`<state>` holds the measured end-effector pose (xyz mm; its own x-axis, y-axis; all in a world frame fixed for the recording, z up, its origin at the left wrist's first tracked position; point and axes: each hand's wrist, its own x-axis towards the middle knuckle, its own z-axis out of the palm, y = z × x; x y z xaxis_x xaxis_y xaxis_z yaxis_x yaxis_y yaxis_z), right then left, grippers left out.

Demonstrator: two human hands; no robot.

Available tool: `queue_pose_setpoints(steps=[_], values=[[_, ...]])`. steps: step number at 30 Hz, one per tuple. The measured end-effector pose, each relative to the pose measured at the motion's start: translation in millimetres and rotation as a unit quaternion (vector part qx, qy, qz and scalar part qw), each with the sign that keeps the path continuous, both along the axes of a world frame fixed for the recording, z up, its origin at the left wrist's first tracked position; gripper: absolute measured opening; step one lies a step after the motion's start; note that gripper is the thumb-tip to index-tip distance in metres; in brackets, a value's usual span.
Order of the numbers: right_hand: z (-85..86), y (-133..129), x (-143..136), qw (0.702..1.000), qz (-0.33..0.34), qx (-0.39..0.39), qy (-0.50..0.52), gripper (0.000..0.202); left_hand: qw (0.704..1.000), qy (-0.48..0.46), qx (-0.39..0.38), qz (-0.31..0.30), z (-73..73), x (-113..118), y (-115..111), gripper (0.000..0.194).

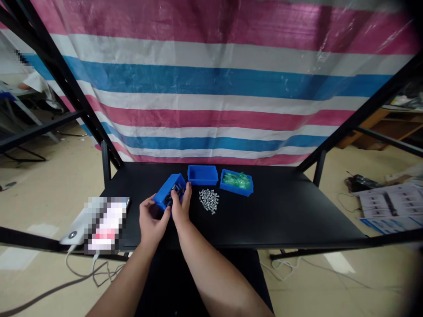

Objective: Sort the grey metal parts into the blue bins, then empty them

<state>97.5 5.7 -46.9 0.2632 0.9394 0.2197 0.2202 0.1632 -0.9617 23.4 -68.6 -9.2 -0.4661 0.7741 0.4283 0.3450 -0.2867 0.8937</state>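
open black tabletop (280, 213) at right, screw pile (209, 200) mid-table, two blue bins (202, 182) behind

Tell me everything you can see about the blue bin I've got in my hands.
The bin is a blue, open-topped box that looks like plastic. It is tilted, its open side turned toward you, and small dark and silvery parts show inside. Your left hand grips its near left corner; your right hand is at its right end, thumb by the opening. It sits left of the screw pile. Whether its base touches the table is hidden.
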Motion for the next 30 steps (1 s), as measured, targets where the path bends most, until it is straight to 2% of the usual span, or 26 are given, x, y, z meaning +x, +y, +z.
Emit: queue_pose_setpoints(steps=[2, 4, 7, 9, 17, 21, 25, 30], values=[[0.1, 0, 0, 1.000, 0.003, -0.015, 0.002, 0.079, 0.999, -0.033, -0.017, -0.011, -2.4, -1, 1, 0.070], [2.1, -2, 0, 1.000, 0.004, -0.020, 0.008, 0.078, 0.998, -0.024, -0.054, -0.017, -4.2, -4, 3, 0.081], [7.0, -5, 0, 0.999, 0.002, -0.011, 0.038, 0.077, 0.995, 0.010, -0.098, -0.033, -3.9, -9, 6, 0.074], [10.0, -6, 1, 0.998, -0.004, -0.008, 0.066, 0.076, 0.995, 0.003, -0.092, -0.049, -2.8, -11, 8, 0.069], [11.6, -4, 3, 0.990, -0.010, -0.013, 0.140, 0.070, 0.985, -0.089, -0.050, -0.139, -1.6, -5, 8, 0.082], [12.9, -4, 5, 0.980, 0.003, -0.023, 0.200, 0.070, 0.985, -0.079, -0.049, -0.144, -4.2, -3, 8, 0.085], [14.7, -3, 6, 0.964, 0.015, -0.031, 0.263, 0.072, 0.991, -0.030, -0.048, -0.119, -8.4, -3, 8, 0.086], [14.2, -2, 6, 0.956, 0.010, -0.032, 0.290, 0.068, 0.992, 0.001, -0.045, -0.117, -11.6, -5, 9, 0.086]])
